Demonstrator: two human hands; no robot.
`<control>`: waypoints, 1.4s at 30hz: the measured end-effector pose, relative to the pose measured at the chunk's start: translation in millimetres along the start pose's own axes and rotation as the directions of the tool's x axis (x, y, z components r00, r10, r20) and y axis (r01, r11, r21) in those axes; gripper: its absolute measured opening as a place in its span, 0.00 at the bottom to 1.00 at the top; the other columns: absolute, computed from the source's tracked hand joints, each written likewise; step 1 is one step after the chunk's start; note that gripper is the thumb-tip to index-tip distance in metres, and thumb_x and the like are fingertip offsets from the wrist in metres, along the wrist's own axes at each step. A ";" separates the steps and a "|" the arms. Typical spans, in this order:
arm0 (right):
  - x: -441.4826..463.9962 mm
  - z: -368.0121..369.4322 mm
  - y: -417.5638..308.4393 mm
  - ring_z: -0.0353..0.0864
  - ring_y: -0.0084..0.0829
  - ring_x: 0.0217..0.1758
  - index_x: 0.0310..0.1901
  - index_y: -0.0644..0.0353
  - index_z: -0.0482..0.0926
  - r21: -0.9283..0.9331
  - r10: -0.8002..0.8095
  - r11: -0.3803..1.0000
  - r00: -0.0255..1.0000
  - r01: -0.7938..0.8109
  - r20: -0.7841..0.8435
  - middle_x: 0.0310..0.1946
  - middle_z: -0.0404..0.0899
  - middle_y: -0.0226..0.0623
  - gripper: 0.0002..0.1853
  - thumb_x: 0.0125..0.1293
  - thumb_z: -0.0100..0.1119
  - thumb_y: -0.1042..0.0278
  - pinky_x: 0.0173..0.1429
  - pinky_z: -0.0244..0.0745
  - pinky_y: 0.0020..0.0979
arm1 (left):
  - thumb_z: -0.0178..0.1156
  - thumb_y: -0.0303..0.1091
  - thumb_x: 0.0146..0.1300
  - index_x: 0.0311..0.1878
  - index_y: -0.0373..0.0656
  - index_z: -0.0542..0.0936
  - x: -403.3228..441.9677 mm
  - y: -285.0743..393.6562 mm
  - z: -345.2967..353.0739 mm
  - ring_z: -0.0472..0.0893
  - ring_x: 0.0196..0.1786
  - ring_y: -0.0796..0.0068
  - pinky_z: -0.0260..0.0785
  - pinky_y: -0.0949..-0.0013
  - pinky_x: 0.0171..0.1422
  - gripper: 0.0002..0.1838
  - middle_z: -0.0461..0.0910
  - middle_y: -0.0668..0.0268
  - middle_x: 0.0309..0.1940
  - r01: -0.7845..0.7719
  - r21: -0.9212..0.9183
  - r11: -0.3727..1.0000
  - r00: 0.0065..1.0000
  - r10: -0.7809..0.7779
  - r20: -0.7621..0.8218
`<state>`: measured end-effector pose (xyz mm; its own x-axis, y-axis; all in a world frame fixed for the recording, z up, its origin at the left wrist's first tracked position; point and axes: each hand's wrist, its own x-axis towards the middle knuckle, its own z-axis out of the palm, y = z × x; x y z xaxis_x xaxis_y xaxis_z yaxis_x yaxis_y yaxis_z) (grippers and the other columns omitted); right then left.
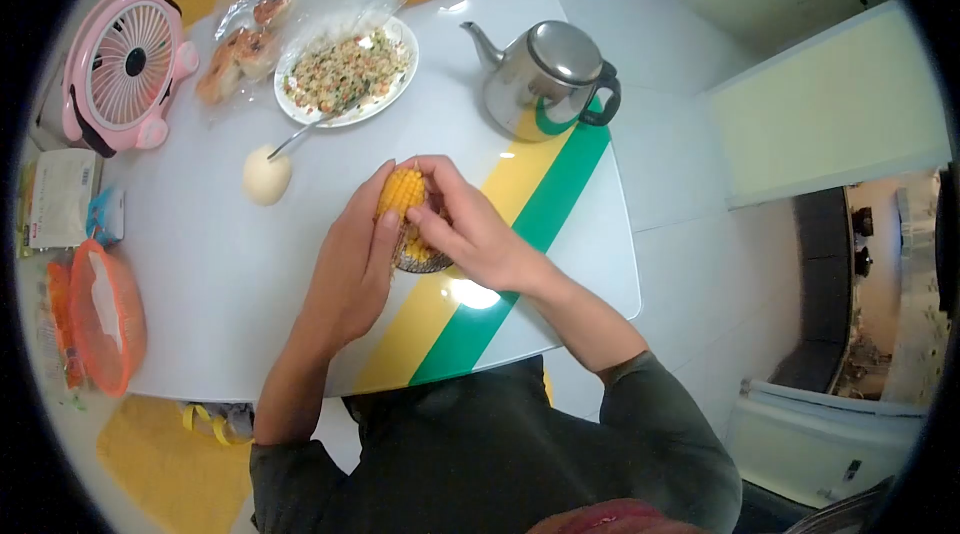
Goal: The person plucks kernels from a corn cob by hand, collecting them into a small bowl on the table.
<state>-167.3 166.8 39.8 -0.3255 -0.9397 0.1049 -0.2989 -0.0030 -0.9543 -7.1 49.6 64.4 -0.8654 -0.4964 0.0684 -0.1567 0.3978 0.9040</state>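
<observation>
A piece of yellow corn on the cob [402, 192] is between my two hands, above the near middle of the table. My left hand [357, 234] wraps its left side, thumb along the cob. On the other side my right hand [458, 226] closes round it, with fingers curled over the top and the thumb pressed on the kernels. Right below the cob stands a small dark glass bowl [438, 264], partly hidden by my hands. Yellow corn kernels [417, 250] show inside it.
A plate [290, 112] of fried rice with a spoon lies ahead, near a pale round bun [267, 175]. A steel kettle [545, 74] stands right. Bagged bread [240, 59], a pink fan [132, 64] and an orange basket [127, 339] line the left and far sides.
</observation>
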 end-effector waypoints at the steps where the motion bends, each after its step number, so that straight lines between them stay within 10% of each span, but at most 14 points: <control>1: -0.7 0.2 -4.1 0.83 0.43 0.39 0.71 0.63 0.64 -0.020 0.024 1.000 1.000 -0.024 0.001 0.38 0.79 0.46 0.26 0.80 0.59 0.63 0.46 0.77 0.41 | 0.44 0.35 0.87 0.81 0.32 0.65 0.0 0.9 0.1 0.76 0.73 0.40 0.66 0.51 0.79 0.26 0.75 0.39 0.71 0.002 0.007 1.000 1.000 -0.002 0.002; 17: -0.8 1.3 -13.9 0.84 0.64 0.45 0.70 0.65 0.61 -0.111 0.009 0.994 1.000 -0.009 -0.005 0.41 0.81 0.63 0.24 0.78 0.52 0.67 0.51 0.78 0.54 | 0.44 0.35 0.87 0.80 0.31 0.63 -2.5 6.7 4.0 0.78 0.67 0.37 0.70 0.49 0.73 0.26 0.76 0.39 0.67 -0.051 0.098 0.994 0.999 0.053 -0.013; 42: -1.0 1.1 -8.2 0.83 0.65 0.53 0.72 0.63 0.61 -0.101 -0.026 0.995 1.000 0.026 0.004 0.48 0.82 0.62 0.23 0.85 0.51 0.62 0.57 0.76 0.55 | 0.44 0.37 0.87 0.81 0.32 0.64 -1.9 -3.7 1.7 0.76 0.74 0.40 0.65 0.50 0.80 0.27 0.74 0.39 0.72 -0.037 0.005 0.999 0.999 0.038 -0.013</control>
<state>-163.5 167.4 47.2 -0.3140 -0.9407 0.1286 -0.3965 0.0069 -0.9180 -5.7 50.4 60.3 -0.8644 -0.4911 0.1078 -0.1265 0.4199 0.8987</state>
